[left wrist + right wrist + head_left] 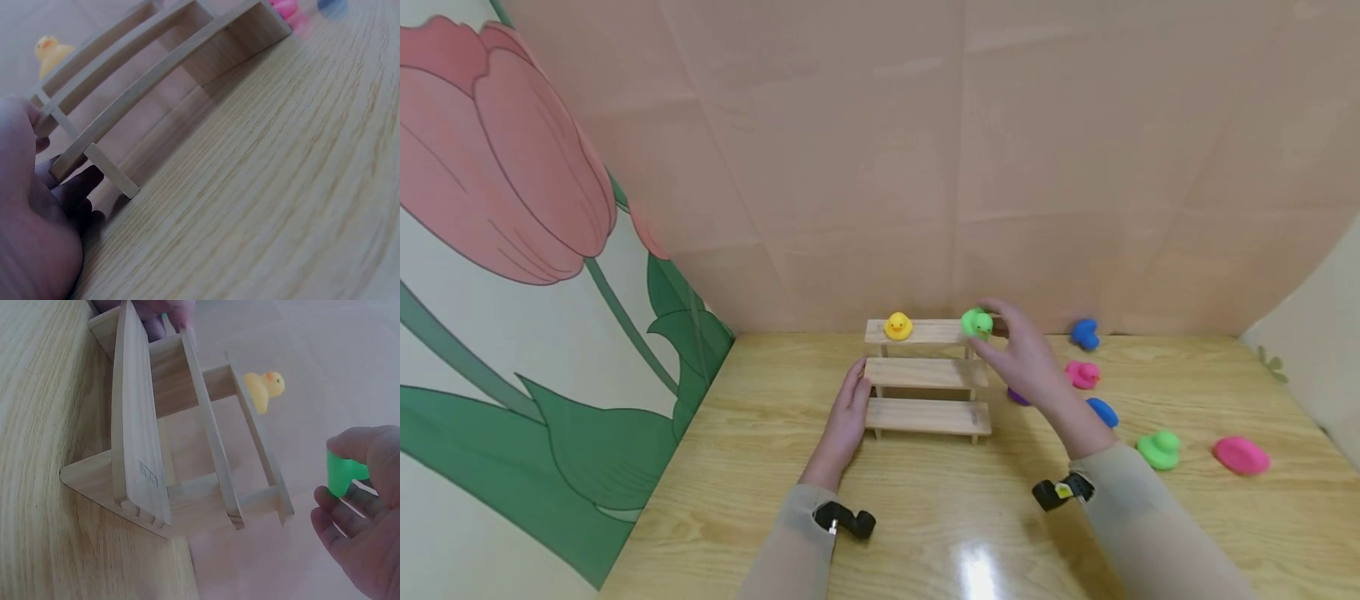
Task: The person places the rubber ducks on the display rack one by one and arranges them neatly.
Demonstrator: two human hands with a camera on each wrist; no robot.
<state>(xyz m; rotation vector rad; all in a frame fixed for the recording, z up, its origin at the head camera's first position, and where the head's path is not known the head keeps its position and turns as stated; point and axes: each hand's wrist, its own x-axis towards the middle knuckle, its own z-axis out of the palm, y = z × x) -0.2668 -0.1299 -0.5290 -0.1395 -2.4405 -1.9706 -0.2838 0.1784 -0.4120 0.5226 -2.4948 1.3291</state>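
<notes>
A three-tier wooden display stand (927,373) stands on the table near the back wall. My left hand (847,410) grips its left end, with fingers partly behind the boards in the left wrist view. On the top tier, toward the left, sits a yellow rubber duck (898,326). My right hand (1026,354) pinches a green rubber duck (342,474) between thumb and fingers. In the head view this duck overlaps the right end of the top tier; the right wrist view shows a gap between it and the board.
Right of the stand lie a blue duck (1085,334), a pink duck (1082,374), a second green duck (1159,450), a blue piece (1102,412) and a pink oval piece (1242,456). A purple piece (1018,397) is partly hidden by my right hand. A draped wall (962,167) rises behind.
</notes>
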